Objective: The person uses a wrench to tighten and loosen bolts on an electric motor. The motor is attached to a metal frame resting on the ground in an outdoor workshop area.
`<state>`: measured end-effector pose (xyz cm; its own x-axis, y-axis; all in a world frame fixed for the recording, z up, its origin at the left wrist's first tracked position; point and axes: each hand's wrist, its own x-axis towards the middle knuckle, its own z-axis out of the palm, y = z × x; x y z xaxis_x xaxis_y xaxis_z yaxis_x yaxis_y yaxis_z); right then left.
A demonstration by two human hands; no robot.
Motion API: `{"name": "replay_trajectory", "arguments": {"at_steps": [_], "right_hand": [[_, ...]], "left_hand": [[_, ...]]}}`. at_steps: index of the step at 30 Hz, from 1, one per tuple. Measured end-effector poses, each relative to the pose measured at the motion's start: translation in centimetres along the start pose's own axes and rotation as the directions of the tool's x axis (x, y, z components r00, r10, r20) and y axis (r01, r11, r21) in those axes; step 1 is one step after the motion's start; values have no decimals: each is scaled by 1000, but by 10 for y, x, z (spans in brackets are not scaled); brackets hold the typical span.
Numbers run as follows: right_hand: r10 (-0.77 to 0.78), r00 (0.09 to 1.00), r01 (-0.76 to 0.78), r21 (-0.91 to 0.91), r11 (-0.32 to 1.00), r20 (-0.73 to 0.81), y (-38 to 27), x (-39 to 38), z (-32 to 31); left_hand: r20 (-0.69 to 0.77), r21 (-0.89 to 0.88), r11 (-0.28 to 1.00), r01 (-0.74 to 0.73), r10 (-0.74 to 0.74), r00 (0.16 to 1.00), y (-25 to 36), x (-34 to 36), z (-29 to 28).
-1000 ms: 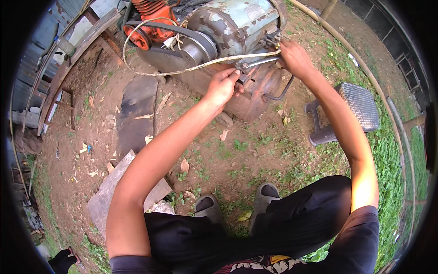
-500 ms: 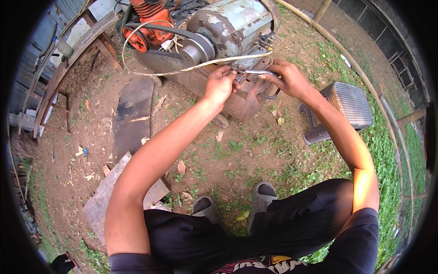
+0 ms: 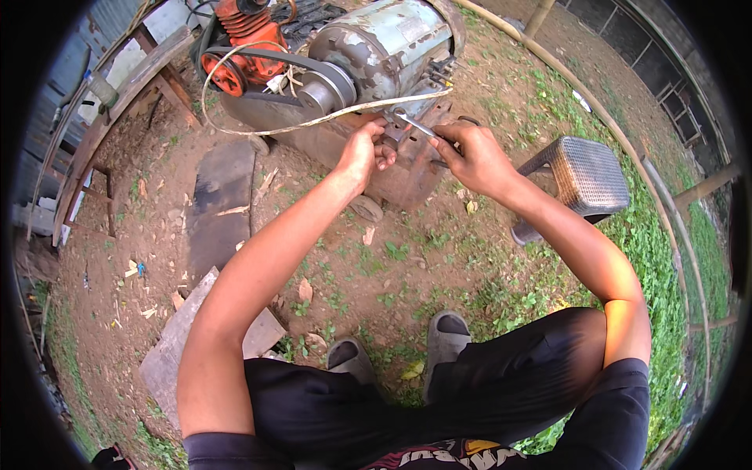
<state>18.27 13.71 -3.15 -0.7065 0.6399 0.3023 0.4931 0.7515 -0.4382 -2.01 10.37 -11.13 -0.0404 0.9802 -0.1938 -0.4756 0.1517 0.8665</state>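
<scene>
My right hand is closed round the handle of a silver wrench. The wrench's far end meets the mounting below a worn grey-blue electric motor, and its handle slants back toward me. Just left of it, my left hand has its fingers curled against the same mounting; what they grip, if anything, is hidden. The motor sits on a rusty tank. A belt links its pulley to an orange-red compressor head. A pale cable loops across the front.
A woven-textured stool stands on the right. Flat boards lie on the dirt at left, near a wooden bench. A bamboo rail runs along the right side. My sandalled feet are below.
My right hand has swung the wrench handle toward me, from nearly level to slanted. The left hand stays by the mounting with its fingers slightly shifted. The whole view has moved a little.
</scene>
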Motion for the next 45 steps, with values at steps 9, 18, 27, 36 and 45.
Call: {"name": "replay_trajectory", "arguments": {"at_steps": [9,18,27,36,45], "right_hand": [[24,1000,-25,72,997,5,-10,4,2],[31,996,-33,30,999,81,-21,7,-4],[-14,991,33,-143,989,130,-13,6,0],[-162,985,172,-278,945,58,12,7,-7],[-382,924,375,-225,899,16,72,34,-13]], "left_hand": [[144,287,957,-33,-10,990,11,9,-30],[139,352,923,-153,110,984,-4,24,-38],[116,326,925,-197,168,979,-7,17,-26],[138,314,922,-225,190,972,-12,20,-31],[114,292,939,-183,156,981,-9,17,-32]]}}
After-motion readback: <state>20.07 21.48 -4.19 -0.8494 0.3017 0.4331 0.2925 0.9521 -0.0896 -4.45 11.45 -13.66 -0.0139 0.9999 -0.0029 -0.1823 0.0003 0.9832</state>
